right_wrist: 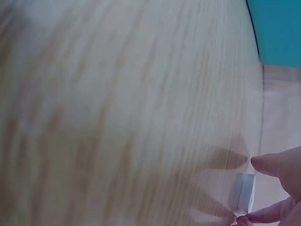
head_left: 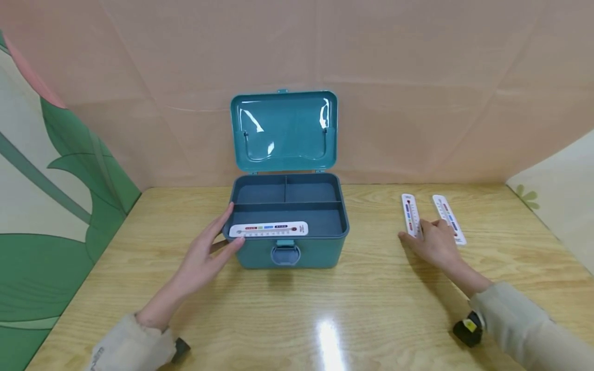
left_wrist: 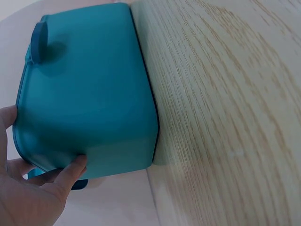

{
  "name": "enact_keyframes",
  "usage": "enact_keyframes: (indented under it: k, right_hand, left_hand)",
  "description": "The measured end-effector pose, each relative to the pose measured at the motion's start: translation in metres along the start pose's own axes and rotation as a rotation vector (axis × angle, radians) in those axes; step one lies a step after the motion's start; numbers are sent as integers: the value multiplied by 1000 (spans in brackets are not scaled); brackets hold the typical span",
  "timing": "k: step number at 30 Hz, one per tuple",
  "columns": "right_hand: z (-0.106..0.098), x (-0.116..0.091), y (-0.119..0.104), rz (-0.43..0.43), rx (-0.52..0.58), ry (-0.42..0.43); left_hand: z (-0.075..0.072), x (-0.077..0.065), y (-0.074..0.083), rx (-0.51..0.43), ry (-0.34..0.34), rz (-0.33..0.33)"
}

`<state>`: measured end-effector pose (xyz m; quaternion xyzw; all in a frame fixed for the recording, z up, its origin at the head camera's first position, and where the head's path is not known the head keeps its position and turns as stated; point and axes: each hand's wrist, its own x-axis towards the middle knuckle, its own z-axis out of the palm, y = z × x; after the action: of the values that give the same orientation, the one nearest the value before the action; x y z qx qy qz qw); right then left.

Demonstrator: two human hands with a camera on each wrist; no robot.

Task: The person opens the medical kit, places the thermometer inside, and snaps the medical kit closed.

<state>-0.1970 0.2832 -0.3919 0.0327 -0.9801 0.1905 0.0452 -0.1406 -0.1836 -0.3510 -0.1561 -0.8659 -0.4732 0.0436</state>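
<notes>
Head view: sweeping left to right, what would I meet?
Green leaf print, left grip, open teal box, first loose thermometer, second loose thermometer, small flower print.

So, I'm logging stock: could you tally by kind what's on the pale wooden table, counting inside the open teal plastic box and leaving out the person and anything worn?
Teal plastic box with raised lid: 1
Flat white strip thermometers: 3
Total: 4
</notes>
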Motion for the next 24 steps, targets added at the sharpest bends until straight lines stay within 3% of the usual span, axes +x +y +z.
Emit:
enact_keyframes:
  k: [18, 24]
  right_hand:
    - [0, 0, -1, 10, 6, 10]
    - [0, 0, 0, -20, 9, 61]
  left_hand:
    - [1, 0, -2, -1, 0, 22]
    - [1, 1, -2, -1, 3, 28]
